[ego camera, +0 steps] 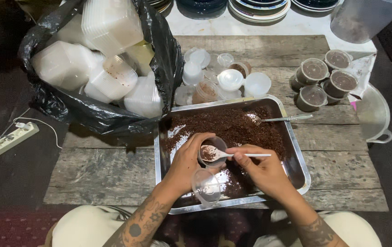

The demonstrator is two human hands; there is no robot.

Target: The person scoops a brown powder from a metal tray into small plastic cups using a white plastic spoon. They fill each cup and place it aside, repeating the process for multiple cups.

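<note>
My left hand (187,161) holds a small clear plastic cup (213,152) over a metal tray (300,161) spread with dark brown crumbly filling (232,127). A second empty clear cup (206,186) hangs below that hand, by the wrist. My right hand (261,168) grips a white plastic spoon (232,155) whose bowl, loaded with brown filling, rests at the cup's mouth. A metal spoon (280,119) lies in the filling at the tray's far right.
A black bag (75,110) full of clear plastic containers sits at the left. Empty cups and lids (225,80) lie behind the tray. Several lidded filled cups (326,78) stand at the right, by a metal pan (373,116). A power strip (12,138) lies far left.
</note>
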